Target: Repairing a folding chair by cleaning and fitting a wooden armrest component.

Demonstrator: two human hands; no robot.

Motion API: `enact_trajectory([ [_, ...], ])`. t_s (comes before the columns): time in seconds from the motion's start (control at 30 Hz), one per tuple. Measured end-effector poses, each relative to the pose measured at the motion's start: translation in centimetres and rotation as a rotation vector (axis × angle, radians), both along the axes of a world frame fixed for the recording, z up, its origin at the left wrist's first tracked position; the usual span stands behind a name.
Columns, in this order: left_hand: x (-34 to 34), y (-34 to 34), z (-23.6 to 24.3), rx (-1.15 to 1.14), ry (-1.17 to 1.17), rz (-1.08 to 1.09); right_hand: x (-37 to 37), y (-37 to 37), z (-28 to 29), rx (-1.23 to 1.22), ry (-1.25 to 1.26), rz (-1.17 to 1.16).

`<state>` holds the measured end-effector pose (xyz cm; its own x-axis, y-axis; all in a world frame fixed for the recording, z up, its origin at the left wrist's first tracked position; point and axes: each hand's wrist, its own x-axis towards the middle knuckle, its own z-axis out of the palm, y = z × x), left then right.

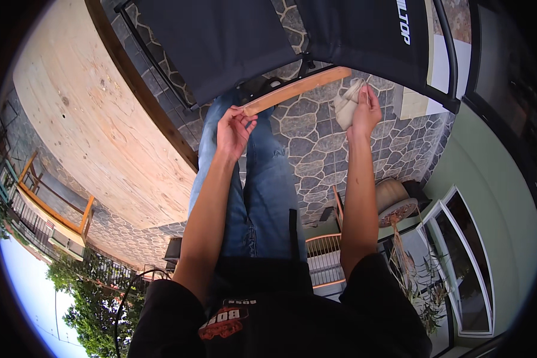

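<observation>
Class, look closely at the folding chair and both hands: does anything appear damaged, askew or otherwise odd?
Nothing looks damaged. The left hand grips the end of the chair's wooden armrest, which runs straight along the black folding chair. The right hand holds a crumpled beige cloth.

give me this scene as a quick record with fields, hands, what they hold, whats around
left hand: left hand pinches the near end of the wooden armrest
right hand: right hand grips a crumpled pale cloth by the armrest's far end
chair: folding chair with black fabric and black tube frame
legs: blue jeans
ground: grey stone paving
left side: round pale wooden tabletop
</observation>
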<state>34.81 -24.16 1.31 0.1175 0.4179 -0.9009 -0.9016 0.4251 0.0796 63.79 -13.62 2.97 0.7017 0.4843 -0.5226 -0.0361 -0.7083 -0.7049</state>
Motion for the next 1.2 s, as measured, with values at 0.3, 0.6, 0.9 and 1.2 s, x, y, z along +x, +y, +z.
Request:
enact_trajectory([
  [0.3,-0.5,0.1,0.3,-0.040,0.036,-0.009,3.9,5.8,-3.3,0.016,0.172,0.642],
  [0.6,-1.0,-0.3,0.4,-0.065,0.046,-0.058,-0.5,1.4,-4.0,0.147,0.450,0.020],
  [0.9,-1.3,-0.3,0.6,-0.048,0.027,-0.078,-8.7,-0.8,-2.3,0.383,0.369,-0.378],
  [1.2,-1.2,-0.1,1.0,-0.074,0.050,-0.097,-2.3,1.0,-2.2,0.379,0.499,-0.633],
])
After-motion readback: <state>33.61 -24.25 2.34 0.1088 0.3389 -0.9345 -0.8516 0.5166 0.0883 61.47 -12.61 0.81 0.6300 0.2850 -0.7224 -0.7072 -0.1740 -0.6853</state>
